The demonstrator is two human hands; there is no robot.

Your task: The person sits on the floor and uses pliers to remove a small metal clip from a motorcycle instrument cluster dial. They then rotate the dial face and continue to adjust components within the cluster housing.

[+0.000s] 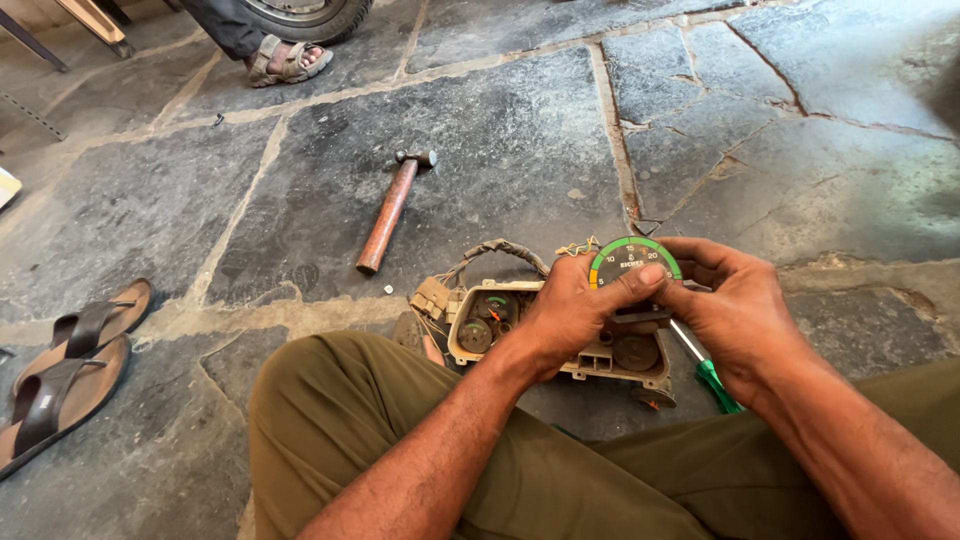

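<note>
Your left hand [565, 305] and right hand [735, 310] both pinch the round gauge dial [630, 262] just above the beige instrument housing [520, 335]. A green-handled screwdriver [712, 378] lies under your right hand; a hammer [392, 208] lies well beyond the housing.

floor [520, 130]: dark grey stone slabs, irregular, pale mortar joints, cracked at right | light: daylight, soft, brighter top right | hammer [390, 212] lying on slab, wooden handle | pair of brown sandals [65, 375] at left edge | tyre [300, 15] top, sandalled foot [288, 62] beside it | wooden furniture legs [95, 22] top left
</note>
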